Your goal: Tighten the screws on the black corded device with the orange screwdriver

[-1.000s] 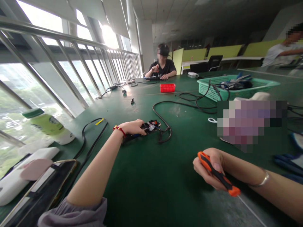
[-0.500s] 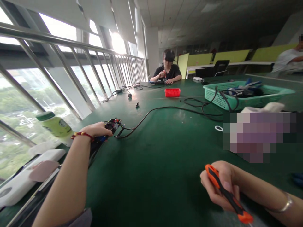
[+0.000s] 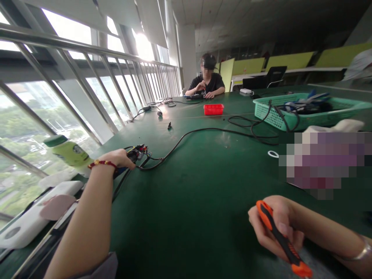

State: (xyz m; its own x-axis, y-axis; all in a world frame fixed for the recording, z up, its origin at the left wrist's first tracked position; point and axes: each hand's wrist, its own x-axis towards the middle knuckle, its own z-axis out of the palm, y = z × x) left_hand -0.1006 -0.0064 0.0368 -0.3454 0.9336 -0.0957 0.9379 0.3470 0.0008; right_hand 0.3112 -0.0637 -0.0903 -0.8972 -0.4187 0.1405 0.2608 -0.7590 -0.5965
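Observation:
My left hand (image 3: 117, 159) reaches across the table and is closed around an electrical device (image 3: 138, 153). Black and blue parts of its body show, with bare coloured wires at the far end; the palm hides the rest. A black cable (image 3: 200, 129) runs from it over the green table. Nearer to me on the right, my right hand (image 3: 274, 224) grips an orange and black screwdriver (image 3: 279, 234). Its handle slants down to the right, and the shaft leaves the frame at the bottom.
A red tray (image 3: 213, 109) and a small black part (image 3: 169, 126) lie farther off. At right is a turquoise basket (image 3: 269, 115) with tools and cable, near a white ring (image 3: 273, 154). A green bottle (image 3: 68, 151) and white case (image 3: 43, 213) stand left. Another person (image 3: 206, 81) works opposite.
The view has shifted slightly. Both hands keep their holds on the device and the screwdriver, with only slight movement.

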